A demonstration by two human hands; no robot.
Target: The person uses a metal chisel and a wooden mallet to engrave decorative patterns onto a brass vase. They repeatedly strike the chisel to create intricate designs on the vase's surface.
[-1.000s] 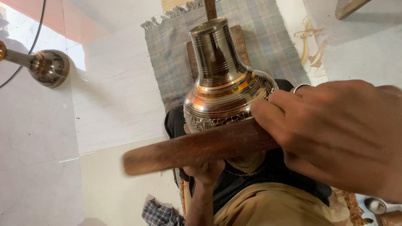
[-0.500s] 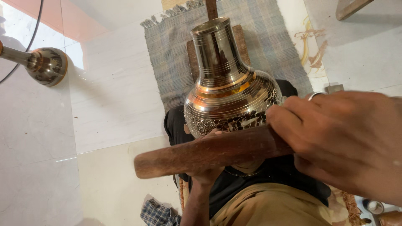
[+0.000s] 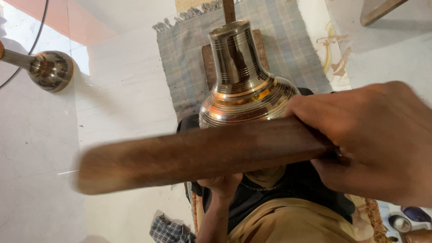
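A shiny brass vase [image 3: 243, 92] with a narrow neck and engraved belly stands upright in front of me on a wooden block. My right hand [image 3: 375, 139] grips one end of a long dark wooden stick [image 3: 198, 155], which lies across the vase's belly and is blurred with motion. Below the stick, my left hand [image 3: 221, 185] is partly hidden; its fingers curl under the vase's lower part.
A grey woven mat [image 3: 180, 67] lies under the vase on the white tiled floor. A second metal vessel [image 3: 47, 69] lies on its side at the far left. A checked cloth [image 3: 168, 230] and small tins [image 3: 398, 221] sit near my legs.
The wooden stick has swung up closer to the camera and now covers the vase's belly; my right hand rose with it. The vase stays in place.
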